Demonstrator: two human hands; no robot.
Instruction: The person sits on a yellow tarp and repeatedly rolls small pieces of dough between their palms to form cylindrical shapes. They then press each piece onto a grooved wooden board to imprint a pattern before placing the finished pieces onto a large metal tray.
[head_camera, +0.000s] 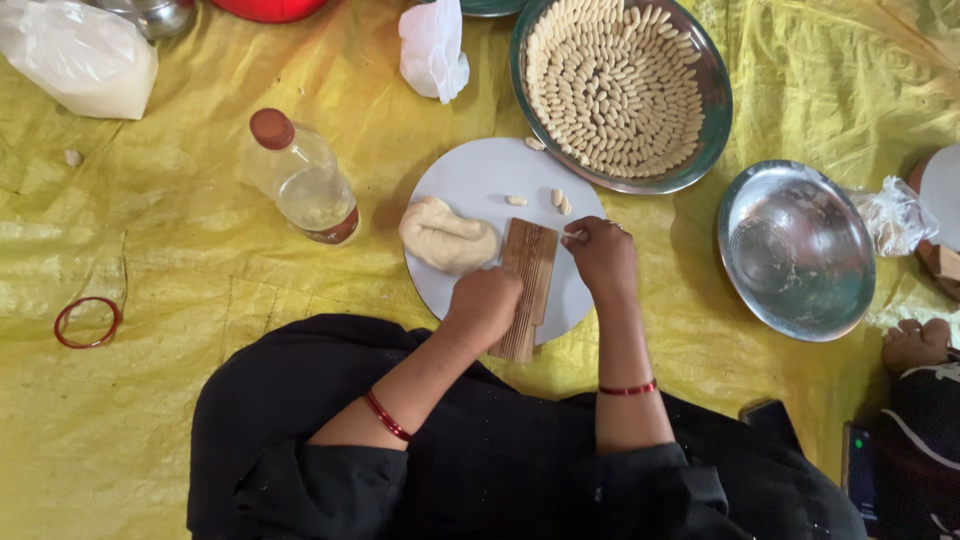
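Yellow plastic sheet (200, 270) covers the floor, creased and glossy; no more of the room shows. On it, head view: a round white board (480, 180) in front of a seated person in black. Far side of the board, touching its rim, a metal tray (715, 100) packed with rows of small pale dough pieces. Right of it, an empty steel bowl (797, 250). Left of the board, a clear bottle (302, 180) with a brown cap, upright. White bags at the top edge. A red bangle (87, 322) lies alone far left. Another person's foot shows at right edge.

On the board: a ridged wooden paddle (528, 280), brown, grooves running lengthwise, its near end overhanging toward the lap. Left hand (483, 308) is curled closed over the paddle's left edge. Right hand (600, 255) has fingertips pinched together at the paddle's upper right corner; whatever they pinch is too small to tell. Dough lump (447, 238), pale and soft, lies just left of the paddle. Three shaped pieces lie loose beyond it.
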